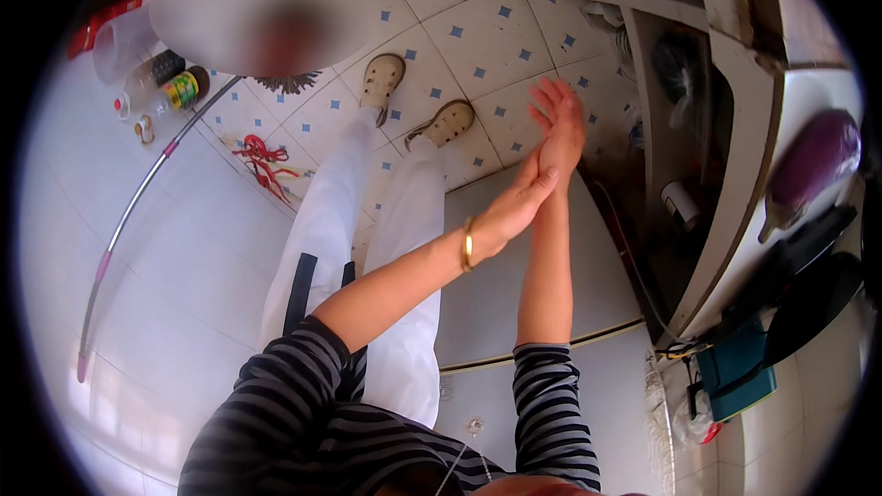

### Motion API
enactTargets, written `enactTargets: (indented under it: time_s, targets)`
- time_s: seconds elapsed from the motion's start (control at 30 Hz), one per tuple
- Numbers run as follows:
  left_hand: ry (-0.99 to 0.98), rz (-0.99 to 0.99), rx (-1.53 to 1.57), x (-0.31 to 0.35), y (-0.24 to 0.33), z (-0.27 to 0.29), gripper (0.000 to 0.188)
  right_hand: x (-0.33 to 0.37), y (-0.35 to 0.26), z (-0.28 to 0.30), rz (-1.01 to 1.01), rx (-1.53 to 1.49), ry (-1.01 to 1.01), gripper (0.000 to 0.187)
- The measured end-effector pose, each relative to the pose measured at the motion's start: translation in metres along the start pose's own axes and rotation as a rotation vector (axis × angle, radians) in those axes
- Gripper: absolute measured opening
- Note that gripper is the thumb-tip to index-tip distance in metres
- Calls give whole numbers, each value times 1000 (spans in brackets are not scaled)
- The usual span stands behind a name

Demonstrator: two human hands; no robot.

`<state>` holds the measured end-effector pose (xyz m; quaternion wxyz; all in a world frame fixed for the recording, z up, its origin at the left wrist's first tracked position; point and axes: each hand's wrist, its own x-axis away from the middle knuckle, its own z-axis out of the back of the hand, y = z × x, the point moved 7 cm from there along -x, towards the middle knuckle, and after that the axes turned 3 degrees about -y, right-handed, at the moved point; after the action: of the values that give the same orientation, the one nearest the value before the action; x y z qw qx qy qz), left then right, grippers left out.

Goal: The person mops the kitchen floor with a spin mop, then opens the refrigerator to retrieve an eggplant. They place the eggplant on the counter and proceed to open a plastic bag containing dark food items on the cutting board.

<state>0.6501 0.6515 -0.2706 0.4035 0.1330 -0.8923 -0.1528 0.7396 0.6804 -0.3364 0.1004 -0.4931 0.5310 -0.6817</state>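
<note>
My left hand (pixel 513 208), with a gold bracelet (pixel 469 246) at its wrist, reaches across and is closed round the base of my right hand, its thumb on top. My right hand (pixel 566 129) is raised with fingers stretched out and slightly apart, nothing in them. Both forearms come from striped sleeves pushed up to the elbows. Beneath the hands lies a flat grey panel (pixel 491 285), seemingly a cabinet or appliance top. The left hand's fingers are partly hidden behind the right wrist.
At right, a purple eggplant (pixel 813 168) lies on a white counter above open shelves (pixel 657 129). Black pans (pixel 808 298) and a teal box (pixel 738 372) stand nearby. At left are bottles (pixel 175 94), a curved hoop (pixel 138 193) and red cords (pixel 264 163). A pale shape above is blurred.
</note>
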Motion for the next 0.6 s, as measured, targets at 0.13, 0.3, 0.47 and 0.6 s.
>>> enactTargets:
  time_s: [0.13,0.3,0.47,0.6]
  targets:
    - [-106,47,-118,6,14,18,55,-35,-24,9,138,767,81,38]
    - [-184,86,54,7,6,25,50,-120,-51,120,325,1119,347,51]
    - [-193,152,114,-5,-25,52,47,-189,-74,199,408,1511,466,52]
    - [-208,186,97,-14,-38,67,45,-225,-33,244,106,1510,389,43]
